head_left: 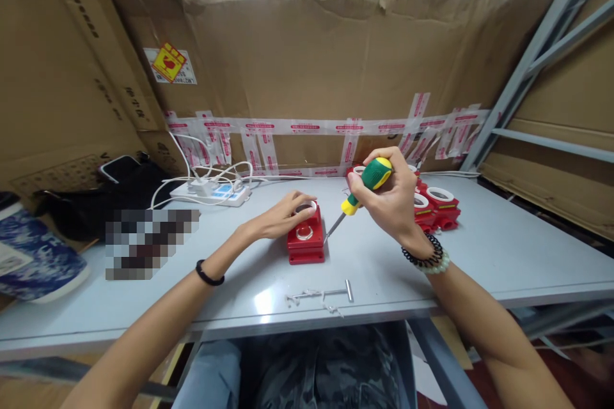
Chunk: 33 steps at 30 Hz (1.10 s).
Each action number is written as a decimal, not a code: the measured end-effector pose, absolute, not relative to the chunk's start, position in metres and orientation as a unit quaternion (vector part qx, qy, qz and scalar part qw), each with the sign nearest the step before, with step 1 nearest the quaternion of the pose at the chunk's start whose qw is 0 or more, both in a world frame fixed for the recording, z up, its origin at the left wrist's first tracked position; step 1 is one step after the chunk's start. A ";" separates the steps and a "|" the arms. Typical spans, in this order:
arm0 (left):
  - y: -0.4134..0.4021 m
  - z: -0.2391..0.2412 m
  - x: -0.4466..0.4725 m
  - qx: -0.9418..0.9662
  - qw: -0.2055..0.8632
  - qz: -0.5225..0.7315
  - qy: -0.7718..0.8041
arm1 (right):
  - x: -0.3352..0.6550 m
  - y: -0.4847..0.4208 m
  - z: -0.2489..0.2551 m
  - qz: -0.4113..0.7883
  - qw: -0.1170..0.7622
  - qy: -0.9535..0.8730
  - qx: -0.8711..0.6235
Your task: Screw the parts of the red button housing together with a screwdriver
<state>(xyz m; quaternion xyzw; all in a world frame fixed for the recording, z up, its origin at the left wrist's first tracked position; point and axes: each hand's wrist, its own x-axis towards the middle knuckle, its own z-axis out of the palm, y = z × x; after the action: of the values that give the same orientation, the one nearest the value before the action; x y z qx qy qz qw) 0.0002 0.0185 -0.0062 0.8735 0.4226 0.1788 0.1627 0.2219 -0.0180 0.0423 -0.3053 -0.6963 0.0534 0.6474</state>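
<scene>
A red housing (306,249) with a round clear window and a white-ringed opening sits on the grey table. My left hand (283,214) grips its far end, fingers around the white-ringed opening. In my right hand (391,198) is a screwdriver (352,199) with a green and yellow handle, held at a slant. Its shaft points down to the left, and the tip is at the housing's right side; whether it touches, I cannot tell. Nearer the table's front edge lies a metal T-handle wrench (330,293) among white scraps (330,308).
Several similar red housings (444,208) stand behind my right hand. At the back left are a white power strip (213,193) with cables and a black bag (71,211). A blue-and-white container (36,255) stands far left. Cardboard (297,64) walls the back.
</scene>
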 end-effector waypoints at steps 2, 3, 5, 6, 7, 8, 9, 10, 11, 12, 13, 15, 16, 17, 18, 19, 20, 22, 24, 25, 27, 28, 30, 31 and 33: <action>0.014 -0.009 -0.008 0.867 0.245 0.177 0.396 | 0.222 -0.015 0.042 0.046 0.652 -0.693 -0.304; 0.013 -0.009 -0.012 0.864 0.271 0.172 0.389 | 0.222 -0.014 0.042 0.041 0.656 -0.690 -0.302; 0.011 -0.009 -0.018 0.860 0.298 0.165 0.381 | 0.222 -0.012 0.042 0.034 0.665 -0.684 -0.298; 0.010 -0.009 -0.019 0.859 0.304 0.166 0.378 | 0.221 -0.011 0.042 0.033 0.668 -0.682 -0.296; 0.010 -0.010 -0.019 0.858 0.306 0.168 0.376 | 0.221 -0.011 0.042 0.032 0.669 -0.681 -0.296; 0.009 -0.010 -0.019 0.858 0.307 0.173 0.375 | 0.220 -0.011 0.042 0.032 0.667 -0.683 -0.296; 0.009 -0.011 -0.018 0.856 0.308 0.177 0.375 | 0.220 -0.012 0.042 0.032 0.664 -0.685 -0.298; 0.009 -0.012 -0.017 0.856 0.307 0.182 0.375 | 0.219 -0.012 0.042 0.033 0.660 -0.689 -0.299; 0.008 -0.012 -0.016 0.855 0.305 0.187 0.375 | 0.218 -0.012 0.042 0.036 0.655 -0.693 -0.300; 0.008 -0.013 -0.015 0.856 0.302 0.190 0.375 | 0.218 -0.013 0.041 0.039 0.650 -0.697 -0.302; 0.008 -0.014 -0.014 0.857 0.299 0.193 0.373 | 0.217 -0.013 0.041 0.045 0.644 -0.700 -0.304; 0.007 -0.015 -0.013 0.860 0.292 0.198 0.370 | 0.216 -0.014 0.040 0.053 0.636 -0.705 -0.308; 0.007 -0.015 -0.012 0.861 0.289 0.199 0.370 | 0.215 -0.014 0.039 0.055 0.634 -0.707 -0.309; 0.007 -0.015 -0.012 0.861 0.286 0.199 0.369 | 0.215 -0.014 0.039 0.056 0.632 -0.709 -0.309; 0.007 -0.016 -0.012 0.862 0.285 0.200 0.369 | 0.214 -0.014 0.039 0.055 0.630 -0.710 -0.309; 0.008 -0.016 -0.012 0.862 0.284 0.200 0.368 | 0.213 -0.014 0.039 0.054 0.629 -0.712 -0.308; 0.008 -0.017 -0.012 0.862 0.285 0.200 0.368 | 0.213 -0.015 0.039 0.053 0.628 -0.714 -0.307; 0.009 -0.018 -0.012 0.862 0.285 0.202 0.367 | 0.211 -0.015 0.039 0.051 0.627 -0.715 -0.305; 0.009 -0.019 -0.013 0.863 0.283 0.204 0.365 | 0.210 -0.015 0.040 0.049 0.627 -0.716 -0.304; 0.009 -0.020 -0.013 0.864 0.281 0.206 0.363 | 0.210 -0.015 0.040 0.048 0.626 -0.717 -0.304; 0.010 -0.020 -0.013 0.865 0.282 0.206 0.361 | 0.210 -0.016 0.040 0.043 0.623 -0.720 -0.304; 0.010 -0.020 -0.012 0.864 0.283 0.206 0.362 | 0.210 -0.016 0.040 0.041 0.622 -0.720 -0.305; 0.010 -0.021 -0.012 0.864 0.282 0.207 0.363 | 0.209 -0.017 0.039 0.040 0.618 -0.722 -0.307; 0.010 -0.021 -0.012 0.864 0.281 0.208 0.361 | 0.209 -0.017 0.039 0.041 0.615 -0.725 -0.308; 0.010 -0.021 -0.012 0.868 0.278 0.211 0.353 | 0.207 -0.017 0.038 0.045 0.605 -0.733 -0.307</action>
<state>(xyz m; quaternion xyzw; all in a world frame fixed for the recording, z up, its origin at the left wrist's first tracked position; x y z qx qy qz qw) -0.0118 0.0101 -0.0206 0.8680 0.3534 0.2110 0.2778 0.2071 -0.0175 0.0376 -0.3067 -0.7332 0.0449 0.6053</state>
